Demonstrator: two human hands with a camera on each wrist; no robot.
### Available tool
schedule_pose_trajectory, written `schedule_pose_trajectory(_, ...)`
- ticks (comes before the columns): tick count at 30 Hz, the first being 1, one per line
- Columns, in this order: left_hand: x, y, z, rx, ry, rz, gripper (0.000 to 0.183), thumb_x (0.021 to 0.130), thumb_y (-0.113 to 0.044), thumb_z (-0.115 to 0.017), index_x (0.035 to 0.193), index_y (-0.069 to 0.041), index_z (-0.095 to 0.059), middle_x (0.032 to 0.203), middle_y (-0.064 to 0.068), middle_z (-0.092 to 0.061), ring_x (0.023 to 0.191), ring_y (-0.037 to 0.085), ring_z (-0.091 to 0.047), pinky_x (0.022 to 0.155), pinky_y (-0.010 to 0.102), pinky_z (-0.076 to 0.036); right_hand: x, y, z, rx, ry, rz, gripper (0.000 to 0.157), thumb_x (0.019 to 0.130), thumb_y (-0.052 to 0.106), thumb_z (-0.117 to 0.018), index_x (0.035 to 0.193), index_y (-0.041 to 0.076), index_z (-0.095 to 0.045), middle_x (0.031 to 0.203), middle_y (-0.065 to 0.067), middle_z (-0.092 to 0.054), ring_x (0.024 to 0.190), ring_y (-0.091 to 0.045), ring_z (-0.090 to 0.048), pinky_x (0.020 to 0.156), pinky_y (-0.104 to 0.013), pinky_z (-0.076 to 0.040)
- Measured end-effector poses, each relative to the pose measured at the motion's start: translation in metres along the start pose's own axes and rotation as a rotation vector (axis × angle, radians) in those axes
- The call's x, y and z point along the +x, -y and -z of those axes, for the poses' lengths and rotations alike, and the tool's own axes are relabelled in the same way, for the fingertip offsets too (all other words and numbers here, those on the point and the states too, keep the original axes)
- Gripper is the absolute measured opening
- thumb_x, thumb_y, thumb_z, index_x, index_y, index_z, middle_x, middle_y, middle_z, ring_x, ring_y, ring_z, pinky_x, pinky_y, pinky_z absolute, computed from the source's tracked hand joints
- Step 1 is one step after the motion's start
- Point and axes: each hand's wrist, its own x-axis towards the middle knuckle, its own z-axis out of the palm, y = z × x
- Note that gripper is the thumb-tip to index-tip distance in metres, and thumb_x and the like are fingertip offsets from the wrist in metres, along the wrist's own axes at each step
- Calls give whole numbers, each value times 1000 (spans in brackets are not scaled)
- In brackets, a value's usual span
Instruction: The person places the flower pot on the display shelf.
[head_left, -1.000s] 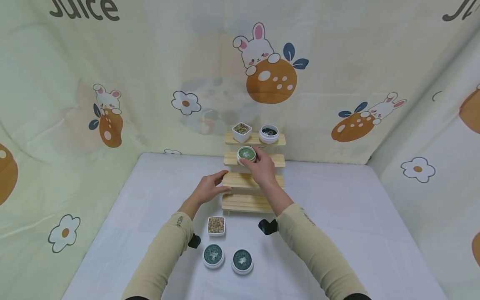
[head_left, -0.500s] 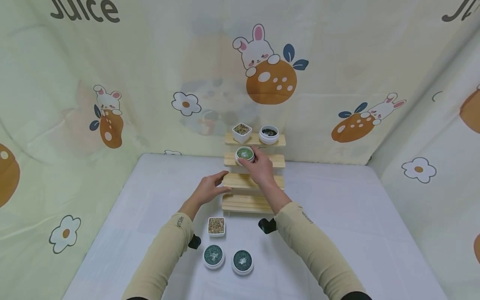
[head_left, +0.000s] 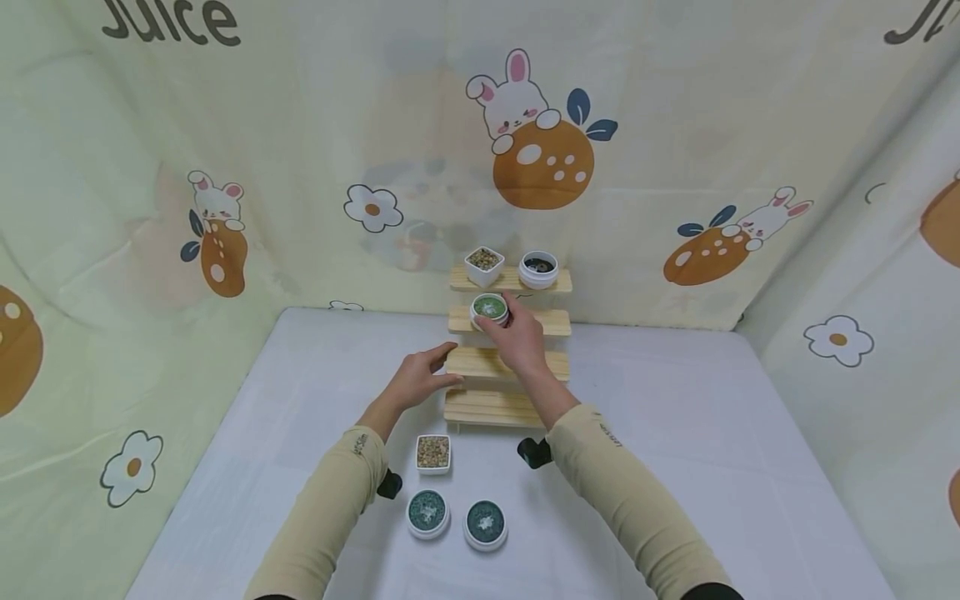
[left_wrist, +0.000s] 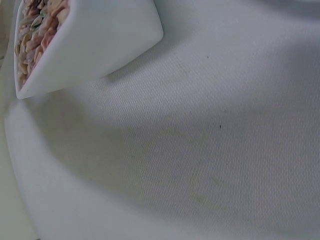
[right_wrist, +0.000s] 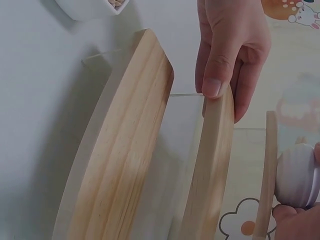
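Pale cloth backdrop behind everything, printed with rabbits on orange fruit, white flowers and the word "Juice"; in front of it, a white-covered table. Toward the far edge of that surface, a pale wooden stand of four stepped tiers. At the left end of the second tier from the bottom, the left hand, gripping the board between thumb and fingers, as seen closer from the right wrist. One tier higher, toward the left, a round white cup with green contents, pinched between thumb and fingers of the right hand, its base against the board in the right wrist view. On the top tier, side by side, a square white bowl of grainy pieces and a round white pot with dark contents. On the table before the stand, near its left end, a square white dish full of brownish pieces, cut off at upper left in the left wrist view. Nearer the camera, a round white tub with a dark green, pale-flecked top and, just beside it on the right, a matching second tub. On both arms, beige sleeves.
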Motion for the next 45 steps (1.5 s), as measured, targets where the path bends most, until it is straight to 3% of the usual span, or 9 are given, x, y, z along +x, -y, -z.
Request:
schedule_pose_trajectory(9,0,-3,0,11,-4,4,74,87,-31,-75,148,-4,-42,149,14,-44,130,30,-50,106,33,-46,-9,-2,2,25,-9,13,78,88,36,-74,150,5,-39,144,-17,-49,131,-28,-48,110,-40,-43)
schedule_pose_trajectory(16,0,-5,1,17,0,-2,75,87,-31,-75,148,-2,-41,150,13,-43,130,30,-50,107,32,-45,-20,-6,7,63,-9,39,66,88,37,-74,143,8,-48,144,-14,-50,132,-28,-48,111,-40,-42)
schedule_pose_trajectory(21,0,-4,0,14,-1,2,75,87,-31,-75,148,-2,-42,150,14,-43,131,30,-49,107,32,-45,-32,-11,15,144,37,-25,80,91,38,-71,152,5,-33,156,-13,-33,140,-26,-37,115,-32,-36)
schedule_pose_trajectory(31,1,-1,-2,16,-6,14,75,88,-30,-75,148,-4,-41,150,14,-42,131,30,-49,107,32,-44,-70,-38,30,158,107,-38,77,93,33,-69,153,6,-30,156,-11,-31,140,-24,-36,114,-32,-36)
schedule_pose_trajectory(45,-1,-3,0,-6,-11,-4,76,86,-29,-76,147,-1,-41,149,15,-43,129,31,-50,107,33,-45,-117,-57,41,173,164,-10,80,90,42,-70,151,4,-35,154,-10,-36,139,-21,-37,111,-29,-37)
